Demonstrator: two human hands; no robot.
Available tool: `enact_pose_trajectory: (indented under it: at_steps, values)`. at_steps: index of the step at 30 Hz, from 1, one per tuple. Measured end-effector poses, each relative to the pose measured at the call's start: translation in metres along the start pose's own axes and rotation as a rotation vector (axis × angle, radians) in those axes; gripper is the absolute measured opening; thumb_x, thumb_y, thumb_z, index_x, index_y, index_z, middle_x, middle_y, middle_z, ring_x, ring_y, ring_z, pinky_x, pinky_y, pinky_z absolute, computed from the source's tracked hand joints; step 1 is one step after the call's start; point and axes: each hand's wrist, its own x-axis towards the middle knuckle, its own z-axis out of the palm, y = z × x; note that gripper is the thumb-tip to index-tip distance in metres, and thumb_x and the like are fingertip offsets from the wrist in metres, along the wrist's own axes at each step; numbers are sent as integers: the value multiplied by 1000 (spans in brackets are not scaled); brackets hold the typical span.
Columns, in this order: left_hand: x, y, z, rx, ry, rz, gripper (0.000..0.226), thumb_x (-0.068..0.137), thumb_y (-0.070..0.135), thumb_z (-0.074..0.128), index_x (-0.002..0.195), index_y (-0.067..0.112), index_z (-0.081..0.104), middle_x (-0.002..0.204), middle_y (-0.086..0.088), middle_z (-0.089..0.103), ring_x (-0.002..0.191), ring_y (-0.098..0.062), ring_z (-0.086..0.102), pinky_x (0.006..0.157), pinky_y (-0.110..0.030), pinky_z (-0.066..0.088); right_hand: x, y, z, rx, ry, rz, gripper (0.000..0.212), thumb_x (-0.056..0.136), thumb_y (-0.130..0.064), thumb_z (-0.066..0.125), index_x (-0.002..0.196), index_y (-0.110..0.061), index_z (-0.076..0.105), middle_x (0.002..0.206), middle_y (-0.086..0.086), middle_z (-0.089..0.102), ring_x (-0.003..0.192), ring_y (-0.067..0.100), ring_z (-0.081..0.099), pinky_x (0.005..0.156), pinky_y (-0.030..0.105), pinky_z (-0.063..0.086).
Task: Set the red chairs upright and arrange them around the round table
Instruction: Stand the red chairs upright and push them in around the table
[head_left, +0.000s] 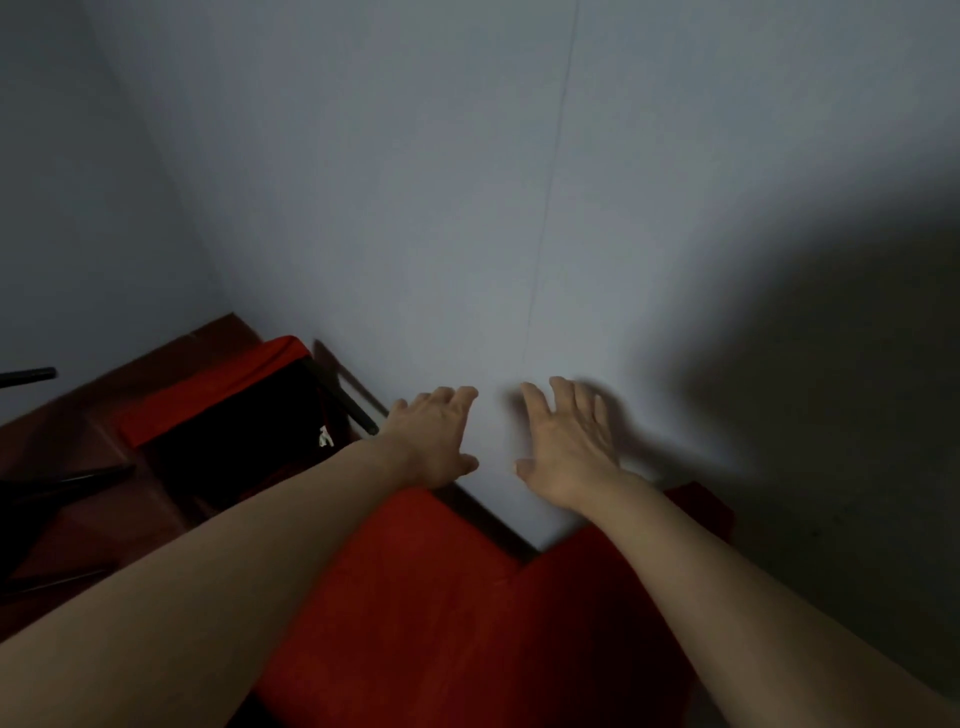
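A red upholstered chair (447, 597) fills the lower middle of the view, close against the wall. Another red chair (208, 395) lies tipped over at the left, its dark underside and black legs showing. My left hand (431, 436) and my right hand (566, 447) reach out side by side above the near chair's far edge, fingers spread and holding nothing. Both hands are in front of the wall; I cannot tell whether they touch it. The round table is out of view.
A pale grey wall (519, 208) stands straight ahead, with a corner at the left and a dark shadow at the right. Brown floor (78, 467) shows at the left. A black chair leg (31, 375) pokes in from the left edge.
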Motion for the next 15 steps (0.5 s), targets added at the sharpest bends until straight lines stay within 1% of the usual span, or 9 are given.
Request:
enact_pose_trajectory:
  at_steps: [3, 5, 8, 12, 13, 15]
  values:
    - [7, 18, 5, -3, -15, 60, 84, 88, 44, 59, 150, 18, 9, 153, -9, 26, 137, -28, 30, 111, -47, 26, -7, 21, 5, -19, -5, 81, 81, 87, -37, 62, 148, -21, 11, 152, 13, 10, 143, 32, 3, 115, 50, -3]
    - [10, 34, 10, 2, -34, 109, 84, 89, 44, 58, 150, 18, 8, 153, -8, 24, 137, -28, 30, 111, -46, 26, -14, 37, 7, -34, 3, 145, 81, 86, -38, 62, 148, -21, 13, 152, 12, 10, 143, 32, 2, 114, 54, -2]
    - [15, 61, 18, -4, -51, 175, 81, 90, 44, 57, 150, 18, 9, 153, -8, 25, 137, -27, 30, 111, -45, 25, -32, 68, 11, -52, -5, 242, 80, 84, -36, 64, 146, -21, 16, 153, 11, 10, 143, 30, 2, 113, 55, 3]
    - [14, 103, 32, -1, -55, 264, 79, 90, 45, 56, 150, 16, 13, 151, -9, 29, 135, -27, 32, 109, -45, 27, -61, 101, 24, -12, -47, 379, 79, 84, -42, 63, 145, -19, 17, 153, 12, 7, 143, 33, 2, 115, 56, 7]
    - [13, 111, 36, 4, -55, 284, 79, 90, 47, 56, 150, 16, 14, 151, -9, 29, 135, -27, 32, 109, -45, 27, -65, 106, 28, -5, -60, 417, 81, 84, -45, 62, 145, -19, 16, 154, 14, 6, 143, 35, 4, 114, 56, 10]
    - [11, 128, 44, 10, -59, 322, 81, 89, 49, 55, 150, 16, 14, 152, -8, 27, 136, -26, 32, 109, -44, 26, -74, 113, 32, 99, -97, 526, 87, 86, -51, 59, 148, -20, 7, 155, 18, -1, 142, 39, 11, 114, 53, 20]
